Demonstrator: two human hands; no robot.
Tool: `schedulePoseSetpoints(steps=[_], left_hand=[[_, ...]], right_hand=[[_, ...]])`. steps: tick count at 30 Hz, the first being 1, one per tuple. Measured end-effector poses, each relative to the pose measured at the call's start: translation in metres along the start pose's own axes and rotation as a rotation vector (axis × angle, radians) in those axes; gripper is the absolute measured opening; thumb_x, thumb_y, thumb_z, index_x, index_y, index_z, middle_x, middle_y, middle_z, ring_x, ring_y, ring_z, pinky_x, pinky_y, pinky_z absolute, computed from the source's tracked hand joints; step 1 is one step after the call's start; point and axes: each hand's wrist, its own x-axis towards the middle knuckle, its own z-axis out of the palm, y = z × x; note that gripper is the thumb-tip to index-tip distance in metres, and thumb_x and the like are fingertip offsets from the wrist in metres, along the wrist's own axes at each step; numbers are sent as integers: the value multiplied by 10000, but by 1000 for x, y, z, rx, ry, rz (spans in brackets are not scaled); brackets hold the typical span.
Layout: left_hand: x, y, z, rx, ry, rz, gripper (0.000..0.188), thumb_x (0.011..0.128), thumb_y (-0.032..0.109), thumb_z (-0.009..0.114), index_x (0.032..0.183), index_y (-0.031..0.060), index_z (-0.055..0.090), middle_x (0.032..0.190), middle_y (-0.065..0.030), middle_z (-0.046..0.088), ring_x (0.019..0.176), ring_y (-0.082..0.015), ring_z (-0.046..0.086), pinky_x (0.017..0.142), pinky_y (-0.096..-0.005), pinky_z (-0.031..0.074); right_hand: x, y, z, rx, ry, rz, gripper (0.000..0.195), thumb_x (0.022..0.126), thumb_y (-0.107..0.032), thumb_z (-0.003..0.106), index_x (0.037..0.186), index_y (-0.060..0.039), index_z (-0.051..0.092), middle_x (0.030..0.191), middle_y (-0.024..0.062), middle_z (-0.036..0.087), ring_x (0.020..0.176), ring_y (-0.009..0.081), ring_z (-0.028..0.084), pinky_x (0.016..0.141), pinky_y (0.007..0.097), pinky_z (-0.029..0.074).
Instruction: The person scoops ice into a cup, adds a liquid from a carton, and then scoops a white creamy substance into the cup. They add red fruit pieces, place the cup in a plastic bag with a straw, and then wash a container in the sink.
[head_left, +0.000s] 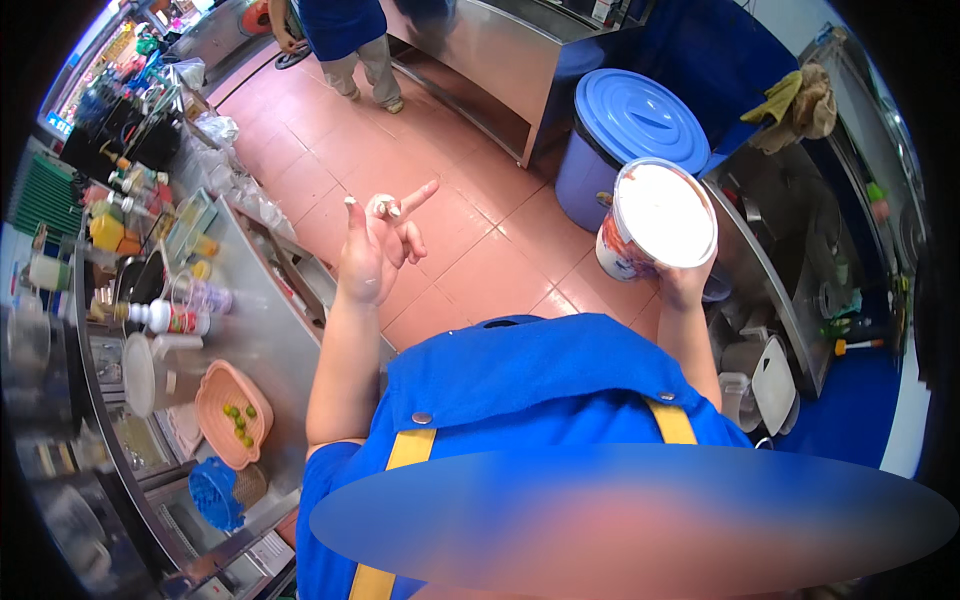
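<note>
My right hand (684, 283) grips a large round plastic tub (664, 217) with printed sides, from below and behind. White stuff or a white lid fills its round top; which one I cannot tell. Just beyond the tub stands a blue lidded bin (600, 180). My left hand (386, 244) is raised over the tiled floor with nothing in it, palm turned up and fingers spread, some of them bent. White residue sticks to the thumb tip and fingers. Both forearms reach forward from my blue apron (525, 367).
At left, a steel counter (277, 360) holds a pink basket (262, 409) with small green fruits, a pitcher and bottles. Another person (360, 45) in a blue apron stands at the top. A steel cabinet (487, 60) stands beyond the floor, and a sink area (772, 277) lies at right.
</note>
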Motion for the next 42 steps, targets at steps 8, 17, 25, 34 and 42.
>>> schedulePoseSetpoints(steps=[8, 17, 25, 34, 42], left_hand=[[122, 2, -101, -368, 20, 197, 576, 912, 676, 317, 920, 147, 543, 1388, -251, 436, 705, -165, 502, 586, -244, 394], [420, 21, -207, -407, 123, -35, 621, 897, 707, 281, 933, 151, 554, 1466, -249, 323, 739, -155, 507, 619, -234, 417], [766, 29, -256, -243, -93, -178, 614, 924, 677, 192, 879, 163, 525, 1441, -240, 372, 623, -142, 480, 580, -248, 406], [812, 21, -413, -376, 184, -279, 681, 910, 701, 202, 1014, 123, 546, 1264, -229, 537, 780, -195, 573, 694, -297, 473], [893, 109, -493, -328, 103, -378, 714, 887, 739, 152, 940, 151, 553, 1263, -272, 537, 939, -270, 588, 904, -392, 428]], right_hand=[[191, 146, -12, 7, -72, 32, 1036, 586, -462, 851, 1337, 80, 385, 1317, 169, 491, 1213, 254, 487, 1030, 371, 368], [340, 341, 102, 84, 119, 81, 1076, 557, -496, 872, 1326, 79, 385, 1266, 161, 507, 1166, 238, 502, 997, 354, 400], [477, 459, 175, 60, 106, 159, 1119, 526, -507, 880, 1337, 72, 372, 1283, 163, 503, 1184, 252, 502, 1011, 368, 403], [639, 594, 244, 52, 54, 141, 1114, 522, -481, 885, 1339, 73, 369, 1306, 179, 495, 1209, 277, 497, 1029, 394, 398], [725, 717, 336, -65, 201, 19, 981, 562, -415, 880, 1289, 68, 431, 1253, 154, 523, 1162, 261, 527, 998, 383, 426]])
